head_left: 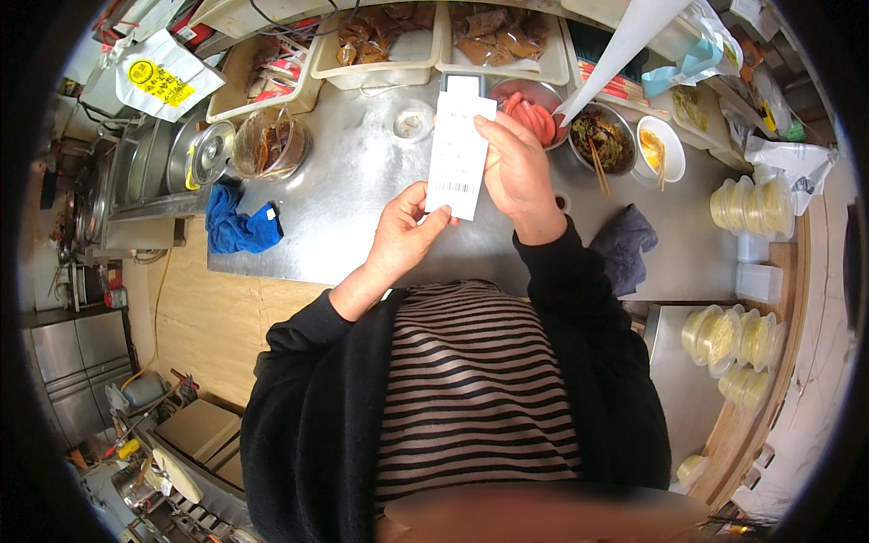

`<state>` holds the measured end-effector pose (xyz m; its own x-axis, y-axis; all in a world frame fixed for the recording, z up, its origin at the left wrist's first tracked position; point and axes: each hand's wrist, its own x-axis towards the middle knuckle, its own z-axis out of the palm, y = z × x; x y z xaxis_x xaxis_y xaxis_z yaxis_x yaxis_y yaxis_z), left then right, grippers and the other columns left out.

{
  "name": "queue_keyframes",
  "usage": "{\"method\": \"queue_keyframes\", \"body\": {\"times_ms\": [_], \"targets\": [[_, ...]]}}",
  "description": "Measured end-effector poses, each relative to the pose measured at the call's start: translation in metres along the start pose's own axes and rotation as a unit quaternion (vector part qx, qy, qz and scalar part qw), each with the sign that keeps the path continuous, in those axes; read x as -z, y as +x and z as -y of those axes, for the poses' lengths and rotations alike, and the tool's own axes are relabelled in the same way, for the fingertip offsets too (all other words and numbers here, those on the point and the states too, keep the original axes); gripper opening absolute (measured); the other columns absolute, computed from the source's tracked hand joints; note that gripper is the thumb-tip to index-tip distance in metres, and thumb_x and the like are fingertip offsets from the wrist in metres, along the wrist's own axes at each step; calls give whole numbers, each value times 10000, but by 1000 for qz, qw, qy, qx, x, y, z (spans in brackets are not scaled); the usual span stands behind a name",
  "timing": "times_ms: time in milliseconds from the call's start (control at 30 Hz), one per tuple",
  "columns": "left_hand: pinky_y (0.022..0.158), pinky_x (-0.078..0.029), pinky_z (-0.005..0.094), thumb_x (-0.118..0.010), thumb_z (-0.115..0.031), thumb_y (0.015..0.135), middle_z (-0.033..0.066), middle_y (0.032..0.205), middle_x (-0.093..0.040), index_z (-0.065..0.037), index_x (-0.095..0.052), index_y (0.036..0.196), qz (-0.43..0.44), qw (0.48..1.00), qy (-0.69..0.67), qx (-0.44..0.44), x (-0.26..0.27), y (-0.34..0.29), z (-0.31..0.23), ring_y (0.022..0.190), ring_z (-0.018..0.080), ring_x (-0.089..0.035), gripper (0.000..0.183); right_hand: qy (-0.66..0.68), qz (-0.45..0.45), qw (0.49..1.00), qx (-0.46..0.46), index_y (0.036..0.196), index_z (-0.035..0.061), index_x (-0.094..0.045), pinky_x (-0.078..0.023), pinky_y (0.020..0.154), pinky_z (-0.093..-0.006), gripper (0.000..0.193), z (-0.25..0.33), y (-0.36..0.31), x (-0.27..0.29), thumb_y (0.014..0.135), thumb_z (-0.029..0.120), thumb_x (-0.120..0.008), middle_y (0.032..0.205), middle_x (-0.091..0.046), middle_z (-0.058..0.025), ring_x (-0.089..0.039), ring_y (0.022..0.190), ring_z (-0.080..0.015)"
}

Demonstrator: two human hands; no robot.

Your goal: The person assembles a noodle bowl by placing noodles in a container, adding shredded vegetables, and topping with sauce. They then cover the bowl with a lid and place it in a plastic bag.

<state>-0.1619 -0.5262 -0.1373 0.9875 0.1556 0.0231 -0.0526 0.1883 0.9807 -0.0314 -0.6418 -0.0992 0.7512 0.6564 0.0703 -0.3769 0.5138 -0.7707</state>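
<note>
Left hand [398, 233] and right hand [522, 176] are closed, thumbs uppermost, on a narrow white paper receipt [457, 158], gripped at its lower and right edges above the shiny steel worktop [335, 208], where a crumpled blue cloth [239, 223] and a rumpled grey cloth [625, 249] are laid.

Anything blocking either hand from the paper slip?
Nothing visible. The left hand pinches the slip near its lower end, and the right hand grips its right edge higher up. The small clear tub shows left of the slip, not between it and either hand.
</note>
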Motion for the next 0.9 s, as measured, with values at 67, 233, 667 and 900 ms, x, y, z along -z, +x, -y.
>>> {"method": "queue_keyframes", "body": {"times_ms": [67,233,667,900], "targets": [[764,-471,232,-536,-28,893,41,905,-637,13,-547,1057,8,1000,2,-8,0,0,-1,813,88,-589,169,0,-4,1000,0,1159,-96,-510,-468,890,-347,305,0,0,-1,925,82,-431,1104,-611,-163,-600,1014,-224],[772,-466,245,-527,-21,895,41,892,-627,13,-552,1066,6,1000,-6,2,-2,-2,-3,811,97,-579,176,8,-9,1000,5,1157,-99,-508,-472,888,-350,302,0,0,-3,920,72,-437,1109,-607,-156,-600,1011,-216],[778,-466,240,-529,-18,895,43,917,-629,15,-543,1073,27,1000,-6,6,-2,-1,-1,825,94,-581,181,-8,7,1000,25,1223,-111,-452,-465,919,-361,353,2,0,-6,910,43,-399,1143,-584,-193,-584,1053,-249],[773,-468,250,-528,-23,898,42,904,-624,20,-538,1112,32,999,7,4,1,1,2,811,98,-575,219,15,11,999,27,1263,-93,-427,-509,821,-329,389,4,3,-12,900,45,-397,1074,-606,-187,-615,943,-227]]}}
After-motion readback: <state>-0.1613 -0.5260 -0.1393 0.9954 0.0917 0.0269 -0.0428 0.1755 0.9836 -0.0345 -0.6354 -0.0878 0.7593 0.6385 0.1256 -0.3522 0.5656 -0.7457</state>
